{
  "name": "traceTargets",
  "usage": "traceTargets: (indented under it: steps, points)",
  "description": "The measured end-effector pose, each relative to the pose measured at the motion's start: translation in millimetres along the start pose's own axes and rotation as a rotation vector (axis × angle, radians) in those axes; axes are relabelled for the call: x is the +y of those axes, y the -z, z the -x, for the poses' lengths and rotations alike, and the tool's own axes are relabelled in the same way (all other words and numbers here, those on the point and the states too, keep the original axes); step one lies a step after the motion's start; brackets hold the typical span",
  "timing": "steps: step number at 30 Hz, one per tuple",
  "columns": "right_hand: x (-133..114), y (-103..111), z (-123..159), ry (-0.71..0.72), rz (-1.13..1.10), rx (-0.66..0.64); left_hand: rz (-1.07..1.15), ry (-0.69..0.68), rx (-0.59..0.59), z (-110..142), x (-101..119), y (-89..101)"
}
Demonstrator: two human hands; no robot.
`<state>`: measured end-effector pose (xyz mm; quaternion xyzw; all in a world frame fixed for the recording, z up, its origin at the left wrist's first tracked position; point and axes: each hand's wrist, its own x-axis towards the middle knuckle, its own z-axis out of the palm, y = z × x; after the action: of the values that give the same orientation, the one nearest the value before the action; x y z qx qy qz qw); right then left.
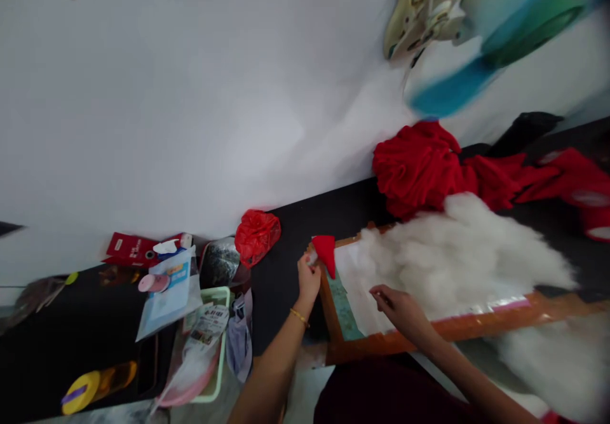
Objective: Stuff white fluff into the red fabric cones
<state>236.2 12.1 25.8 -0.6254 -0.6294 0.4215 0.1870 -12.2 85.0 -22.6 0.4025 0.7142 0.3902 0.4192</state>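
Cannot make out any word for certain. Beyond the light-green basket (221, 367) and to its left, can see small pale lettering on a red box (126, 250), too fine to read. In the basket, can spot dark print with a barcode-like block on a whitish packet (208, 326), too blurred. Just left of the basket, can see blue-and-orange printing on a flat white packet (169, 306), likewise illegible.

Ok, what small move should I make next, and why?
Maybe bring your right hand across to the small red piece: your left hand is at its edge, while the right is over the white sheet, apart from it.
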Motion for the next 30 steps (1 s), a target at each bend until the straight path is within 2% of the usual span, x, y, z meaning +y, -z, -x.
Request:
traceTargets:
  steps: [2,5,6,8,10,13,16,17,19,20,22,24,27,30]
  points:
    - [4.5,-6.8,4.3,-0.001,-0.006,-0.058,-0.219,-0.144,-0.042,-17.9,-2.7,-7.4]
    - [8.6,-17.9,8.9,0.017,-0.005,-0.129,-0.701,-0.484,-0.209,-32.1,-10.9,-20.1]
    - [10.1,-20.6,10.5,0.024,0.003,-0.144,-0.788,-0.579,-0.277,-35.3,-13.4,-24.2]
    - [13.5,-22.5,13.9,0.039,0.022,-0.171,-0.724,-0.642,-0.398,-42.8,-14.0,-32.0]
    - [17.1,-18.6,16.9,0.051,0.03,-0.188,-0.563,-0.603,-0.459,-53.1,-6.1,-38.6]
    - [21.2,-1.9,16.3,0.047,-0.001,-0.157,-0.344,-0.523,-0.423,-68.7,21.5,-43.4]
    - [19.9,20.8,3.1,0.037,-0.085,0.034,-0.203,-0.47,-0.337,-69.4,56.9,-38.6]
    - [17.2,27.6,-4.2,0.032,-0.115,0.124,-0.113,-0.417,-0.326,-64.1,67.9,-35.0]
    - [7.2,37.6,-20.6,0.002,-0.188,0.252,0.199,-0.221,-0.345,-46.2,86.3,-26.2]
    - [-0.2,40.3,-28.4,-0.025,-0.233,0.262,0.405,-0.088,-0.365,-34.7,93.6,-21.7]
    - [-19.2,40.7,-39.4,-0.07,-0.332,0.195,0.737,0.122,-0.386,-10.4,104.6,-14.3]
    - [-40.5,36.4,-41.8,-0.077,-0.43,0.147,0.888,0.187,-0.37,11.3,111.8,-9.8]
    - [-66.8,27.5,-32.8,-0.026,-0.538,0.194,0.99,0.187,-0.323,34.2,118.8,-6.7]
    - [-80.5,22.8,-25.2,0.016,-0.546,0.208,1.048,0.19,-0.285,50.0,124.2,-4.3]
